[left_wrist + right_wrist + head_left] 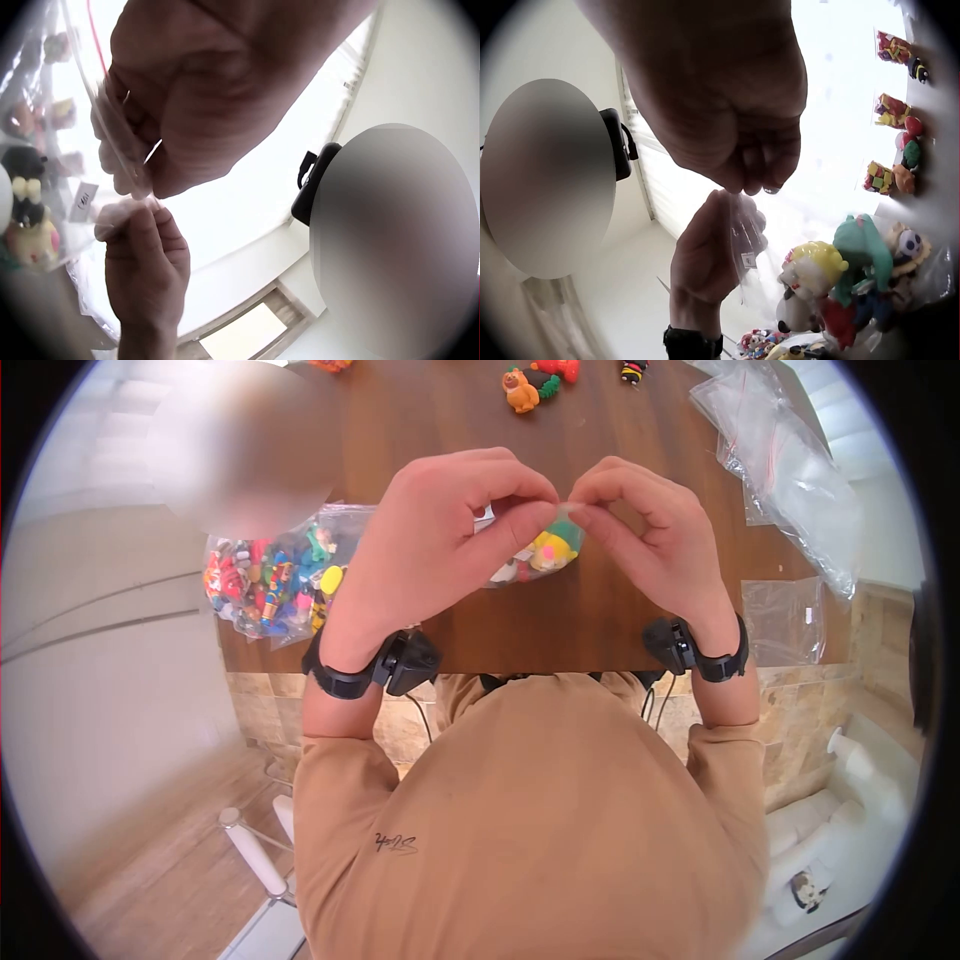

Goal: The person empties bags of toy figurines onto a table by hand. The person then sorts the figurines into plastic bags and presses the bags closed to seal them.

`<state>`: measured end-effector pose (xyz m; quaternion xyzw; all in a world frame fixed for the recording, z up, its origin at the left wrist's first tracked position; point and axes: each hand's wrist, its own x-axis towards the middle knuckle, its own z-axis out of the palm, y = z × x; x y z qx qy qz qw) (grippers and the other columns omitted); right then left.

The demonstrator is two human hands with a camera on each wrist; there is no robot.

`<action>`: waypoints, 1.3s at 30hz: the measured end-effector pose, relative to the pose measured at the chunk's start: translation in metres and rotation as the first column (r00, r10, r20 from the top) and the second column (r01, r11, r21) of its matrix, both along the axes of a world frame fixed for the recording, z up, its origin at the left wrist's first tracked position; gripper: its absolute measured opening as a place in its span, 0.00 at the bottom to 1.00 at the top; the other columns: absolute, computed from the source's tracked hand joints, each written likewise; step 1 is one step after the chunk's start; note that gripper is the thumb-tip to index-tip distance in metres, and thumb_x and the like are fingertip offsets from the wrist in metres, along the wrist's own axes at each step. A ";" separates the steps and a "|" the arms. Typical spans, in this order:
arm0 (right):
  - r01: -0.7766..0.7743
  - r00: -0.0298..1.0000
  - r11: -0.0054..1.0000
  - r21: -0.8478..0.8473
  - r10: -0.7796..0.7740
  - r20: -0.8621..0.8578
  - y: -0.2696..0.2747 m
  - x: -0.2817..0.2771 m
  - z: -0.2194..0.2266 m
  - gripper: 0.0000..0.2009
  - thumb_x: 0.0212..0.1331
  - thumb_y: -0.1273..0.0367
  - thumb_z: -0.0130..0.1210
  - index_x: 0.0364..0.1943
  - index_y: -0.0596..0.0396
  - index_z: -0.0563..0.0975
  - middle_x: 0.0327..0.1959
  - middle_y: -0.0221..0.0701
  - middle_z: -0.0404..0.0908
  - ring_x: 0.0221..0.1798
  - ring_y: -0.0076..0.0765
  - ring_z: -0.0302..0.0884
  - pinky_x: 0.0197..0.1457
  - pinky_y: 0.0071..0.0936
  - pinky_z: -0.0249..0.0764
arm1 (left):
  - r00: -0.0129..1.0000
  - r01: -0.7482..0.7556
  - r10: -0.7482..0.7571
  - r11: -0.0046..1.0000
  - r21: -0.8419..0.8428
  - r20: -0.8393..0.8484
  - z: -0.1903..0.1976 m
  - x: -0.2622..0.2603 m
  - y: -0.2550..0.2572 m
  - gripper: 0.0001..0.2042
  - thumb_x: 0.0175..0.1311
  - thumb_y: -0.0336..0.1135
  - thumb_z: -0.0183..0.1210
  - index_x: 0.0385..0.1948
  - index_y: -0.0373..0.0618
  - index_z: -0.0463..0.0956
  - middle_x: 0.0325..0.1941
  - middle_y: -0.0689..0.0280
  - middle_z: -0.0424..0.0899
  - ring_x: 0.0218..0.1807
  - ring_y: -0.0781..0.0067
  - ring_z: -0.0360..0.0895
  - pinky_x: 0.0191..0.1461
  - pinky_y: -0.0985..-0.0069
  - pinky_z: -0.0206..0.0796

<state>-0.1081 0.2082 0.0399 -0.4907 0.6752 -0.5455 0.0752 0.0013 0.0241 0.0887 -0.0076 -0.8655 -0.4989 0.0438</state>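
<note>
A clear zip bag (557,548) with small toy figures in it is held upright over the near part of the table. My left hand (430,530) pinches its top edge between thumb and fingers. Close beside it, my right hand (655,535) pinches the same edge, the fingertips of both hands nearly meeting. A red line runs along the bag's mouth in the left wrist view, and a small white label (84,199) shows through the plastic. Inside, the right wrist view shows a yellow-topped figure (814,266) and a teal figure (861,247). My left forearm partly covers a larger bag of toys (270,585).
Flat clear bags (780,470) lie in a pile at the table's right, with another clear bag (785,620) nearer me. Toward the far edge stand an orange figure (520,392) and a black striped figure (634,370). The brown table (620,635) ends just before my body.
</note>
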 end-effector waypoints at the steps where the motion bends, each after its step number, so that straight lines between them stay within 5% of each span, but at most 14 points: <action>1: 0.014 1.000 1.000 -0.016 -0.014 0.005 -0.002 0.001 0.000 0.03 0.61 0.73 0.60 0.36 0.57 0.79 0.31 0.31 0.79 0.30 0.34 0.77 0.34 0.26 0.72 | 0.998 0.001 -0.005 0.997 -0.071 -0.056 -0.002 0.001 -0.001 0.04 0.61 0.24 0.60 0.35 0.34 0.81 0.30 0.65 0.81 0.29 0.77 0.73 0.34 0.79 0.65; 9: -0.058 0.998 0.996 -0.075 0.060 0.031 -0.010 0.000 0.003 0.04 0.61 0.71 0.59 0.35 0.57 0.79 0.29 0.31 0.79 0.30 0.35 0.78 0.33 0.28 0.73 | 0.988 -0.085 0.059 0.980 -0.182 -0.143 0.003 0.004 0.002 0.03 0.60 0.23 0.60 0.33 0.35 0.81 0.27 0.64 0.81 0.29 0.75 0.75 0.36 0.80 0.66; 11: -0.051 0.999 0.996 -0.068 0.052 0.015 -0.011 -0.002 0.005 0.04 0.61 0.71 0.59 0.34 0.57 0.79 0.28 0.31 0.78 0.29 0.35 0.78 0.33 0.29 0.72 | 0.980 -0.139 0.108 0.972 -0.189 -0.165 0.002 0.004 0.005 0.04 0.58 0.27 0.63 0.32 0.39 0.81 0.28 0.62 0.82 0.29 0.64 0.79 0.33 0.74 0.68; 15: -0.044 0.999 0.998 -0.054 0.044 0.010 -0.011 -0.004 0.005 0.04 0.61 0.71 0.59 0.33 0.56 0.80 0.28 0.31 0.78 0.29 0.37 0.77 0.32 0.29 0.72 | 0.978 -0.083 0.038 0.974 -0.211 -0.205 0.002 0.003 0.004 0.05 0.56 0.28 0.65 0.32 0.39 0.81 0.29 0.62 0.83 0.30 0.64 0.80 0.33 0.75 0.69; 17: -0.045 0.999 0.998 -0.044 0.045 -0.002 -0.010 -0.005 0.006 0.04 0.60 0.71 0.58 0.33 0.56 0.80 0.28 0.31 0.79 0.29 0.37 0.77 0.32 0.30 0.72 | 0.973 -0.111 0.052 0.960 -0.259 -0.225 0.002 0.002 0.006 0.06 0.53 0.25 0.66 0.32 0.37 0.82 0.29 0.65 0.83 0.30 0.75 0.78 0.36 0.80 0.68; 20: -0.039 0.999 0.999 -0.033 0.038 -0.028 -0.009 -0.006 0.006 0.04 0.59 0.71 0.59 0.32 0.56 0.80 0.28 0.31 0.79 0.29 0.37 0.77 0.32 0.30 0.72 | 0.962 -0.162 0.090 0.948 -0.275 -0.257 -0.003 0.002 0.008 0.06 0.49 0.23 0.66 0.30 0.38 0.82 0.29 0.65 0.84 0.29 0.76 0.80 0.35 0.80 0.69; 29: -0.028 0.995 1.000 -0.014 0.026 -0.092 -0.006 -0.012 0.006 0.04 0.59 0.70 0.60 0.32 0.56 0.80 0.29 0.32 0.80 0.31 0.40 0.78 0.33 0.32 0.73 | 0.898 -0.237 0.000 0.843 -0.483 -0.440 -0.006 -0.001 0.014 0.04 0.51 0.28 0.67 0.27 0.46 0.82 0.27 0.67 0.84 0.29 0.66 0.81 0.30 0.72 0.71; 34: -0.047 0.975 0.999 0.000 0.046 -0.215 -0.005 -0.019 0.006 0.03 0.57 0.76 0.60 0.35 0.58 0.80 0.31 0.33 0.81 0.31 0.40 0.79 0.35 0.29 0.74 | 0.922 -0.223 0.024 0.849 -0.478 -0.386 -0.007 -0.001 0.015 0.04 0.54 0.25 0.67 0.30 0.39 0.83 0.28 0.61 0.84 0.27 0.65 0.81 0.31 0.76 0.71; 39: -0.043 0.979 0.998 0.035 0.049 -0.196 -0.010 -0.024 0.007 0.05 0.61 0.69 0.59 0.35 0.56 0.80 0.30 0.35 0.81 0.33 0.46 0.78 0.36 0.36 0.73 | 0.953 -0.197 0.064 0.874 -0.444 -0.296 -0.008 -0.002 0.011 0.04 0.56 0.26 0.66 0.32 0.38 0.83 0.28 0.60 0.84 0.27 0.64 0.80 0.32 0.75 0.70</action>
